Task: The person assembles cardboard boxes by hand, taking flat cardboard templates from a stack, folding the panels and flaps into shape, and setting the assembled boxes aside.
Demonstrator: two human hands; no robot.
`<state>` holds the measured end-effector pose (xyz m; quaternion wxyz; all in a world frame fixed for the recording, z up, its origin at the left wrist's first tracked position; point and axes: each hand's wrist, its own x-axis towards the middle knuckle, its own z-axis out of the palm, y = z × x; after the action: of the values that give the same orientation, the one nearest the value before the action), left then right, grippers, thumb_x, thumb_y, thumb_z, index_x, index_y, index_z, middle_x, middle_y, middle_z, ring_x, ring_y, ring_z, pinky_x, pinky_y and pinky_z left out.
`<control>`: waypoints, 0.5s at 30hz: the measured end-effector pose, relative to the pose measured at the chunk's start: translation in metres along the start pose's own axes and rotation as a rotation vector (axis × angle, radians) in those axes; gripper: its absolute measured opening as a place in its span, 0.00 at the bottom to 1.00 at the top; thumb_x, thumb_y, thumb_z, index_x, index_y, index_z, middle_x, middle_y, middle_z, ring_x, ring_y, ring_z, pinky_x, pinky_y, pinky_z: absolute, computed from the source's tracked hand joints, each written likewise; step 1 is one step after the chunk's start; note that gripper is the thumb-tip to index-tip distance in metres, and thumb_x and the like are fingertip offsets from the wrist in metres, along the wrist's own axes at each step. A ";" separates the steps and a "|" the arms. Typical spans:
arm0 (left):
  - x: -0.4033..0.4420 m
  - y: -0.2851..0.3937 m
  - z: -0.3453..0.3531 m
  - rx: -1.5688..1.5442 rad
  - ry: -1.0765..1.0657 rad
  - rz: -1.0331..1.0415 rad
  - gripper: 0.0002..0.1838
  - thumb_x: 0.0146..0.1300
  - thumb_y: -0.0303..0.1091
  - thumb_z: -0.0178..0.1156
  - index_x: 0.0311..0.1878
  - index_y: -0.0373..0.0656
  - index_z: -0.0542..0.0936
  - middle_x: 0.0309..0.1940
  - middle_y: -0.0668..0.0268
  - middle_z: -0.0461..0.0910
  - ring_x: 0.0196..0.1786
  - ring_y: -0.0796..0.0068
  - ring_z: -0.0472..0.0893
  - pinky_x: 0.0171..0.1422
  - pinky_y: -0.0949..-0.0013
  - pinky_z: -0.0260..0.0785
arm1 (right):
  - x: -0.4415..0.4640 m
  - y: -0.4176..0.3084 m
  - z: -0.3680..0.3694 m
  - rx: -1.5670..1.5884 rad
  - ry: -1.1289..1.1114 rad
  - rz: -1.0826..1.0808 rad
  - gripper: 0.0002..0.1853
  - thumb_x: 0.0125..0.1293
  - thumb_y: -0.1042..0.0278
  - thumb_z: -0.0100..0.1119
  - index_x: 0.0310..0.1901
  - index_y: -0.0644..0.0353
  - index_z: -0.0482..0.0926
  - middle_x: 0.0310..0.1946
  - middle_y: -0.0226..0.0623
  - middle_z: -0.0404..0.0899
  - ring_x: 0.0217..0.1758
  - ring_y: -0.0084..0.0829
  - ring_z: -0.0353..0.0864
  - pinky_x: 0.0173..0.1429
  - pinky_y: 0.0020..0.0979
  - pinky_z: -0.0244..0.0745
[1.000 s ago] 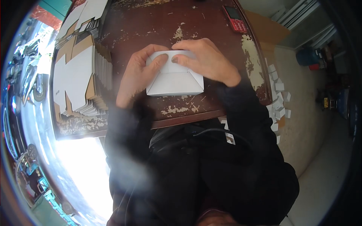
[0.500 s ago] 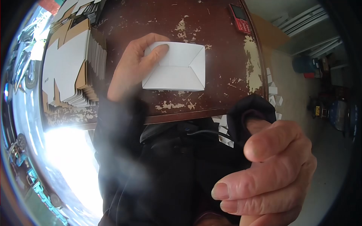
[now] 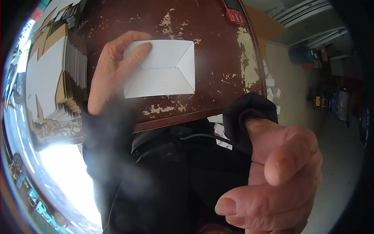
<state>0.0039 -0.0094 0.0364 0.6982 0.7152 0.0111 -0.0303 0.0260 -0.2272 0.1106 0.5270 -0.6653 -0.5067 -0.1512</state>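
Note:
A white box (image 3: 163,80) with folded flaps meeting on its top face rests on the worn dark red table (image 3: 210,58). At the box's upper left, my left hand (image 3: 117,66) grips it, thumb on the top face and fingers around the far edge. My right hand (image 3: 280,175) is raised close to the camera, off the table, at the lower right. Its fingers are curled and apart, with nothing visible between them.
Stacked flat white and brown cartons (image 3: 54,74) stand at the table's left. A red phone (image 3: 235,15) lies near the far right edge. Small white boxes (image 3: 270,82) are on the floor to the right. A blue container (image 3: 300,55) stands farther off.
My right hand has left the box and come up close to the camera. My left hand stays on the box. The whole view has shifted, so table and box appear farther left.

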 end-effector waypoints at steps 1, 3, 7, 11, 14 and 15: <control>-0.002 0.000 -0.001 -0.001 0.002 -0.006 0.11 0.66 0.33 0.58 0.47 0.38 0.81 0.27 0.66 0.80 0.25 0.85 0.75 0.28 0.83 0.67 | -0.001 0.003 -0.001 -0.011 0.003 0.005 0.12 0.59 0.74 0.59 0.45 0.61 0.80 0.41 0.46 0.83 0.40 0.36 0.82 0.51 0.36 0.76; -0.004 -0.002 -0.003 0.002 0.010 -0.010 0.12 0.67 0.34 0.59 0.49 0.39 0.80 0.28 0.67 0.80 0.23 0.86 0.75 0.26 0.85 0.66 | -0.003 0.006 0.002 -0.039 0.012 0.012 0.13 0.59 0.74 0.59 0.46 0.61 0.80 0.41 0.47 0.83 0.41 0.36 0.82 0.52 0.35 0.76; 0.004 -0.003 0.003 -0.005 0.001 0.002 0.12 0.67 0.34 0.59 0.49 0.39 0.80 0.28 0.67 0.80 0.23 0.86 0.75 0.26 0.85 0.66 | 0.000 0.020 0.003 -0.131 0.018 0.013 0.14 0.58 0.75 0.59 0.48 0.62 0.80 0.43 0.47 0.83 0.42 0.36 0.81 0.53 0.35 0.75; 0.003 -0.001 -0.004 0.039 0.024 -0.022 0.10 0.66 0.32 0.57 0.46 0.38 0.81 0.27 0.66 0.80 0.26 0.84 0.75 0.30 0.82 0.67 | -0.007 0.005 0.005 -0.173 0.034 -0.005 0.16 0.58 0.76 0.58 0.49 0.63 0.80 0.44 0.48 0.82 0.44 0.36 0.81 0.55 0.35 0.75; 0.002 0.000 -0.003 0.038 0.022 -0.036 0.10 0.66 0.33 0.57 0.45 0.38 0.81 0.27 0.66 0.80 0.26 0.83 0.75 0.31 0.81 0.68 | -0.010 0.046 0.012 -0.231 -0.042 0.143 0.26 0.53 0.76 0.63 0.57 0.64 0.77 0.53 0.49 0.79 0.53 0.39 0.78 0.59 0.32 0.71; 0.002 0.001 -0.003 0.040 0.014 -0.040 0.10 0.66 0.33 0.57 0.45 0.38 0.81 0.27 0.65 0.80 0.26 0.83 0.75 0.31 0.81 0.68 | -0.015 0.057 0.018 -0.280 -0.057 0.252 0.29 0.52 0.76 0.64 0.59 0.64 0.75 0.54 0.49 0.78 0.54 0.40 0.77 0.59 0.32 0.71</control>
<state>0.0062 -0.0068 0.0368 0.6829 0.7288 0.0296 -0.0395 0.0606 -0.2153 0.0617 0.4296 -0.7944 -0.4080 -0.1338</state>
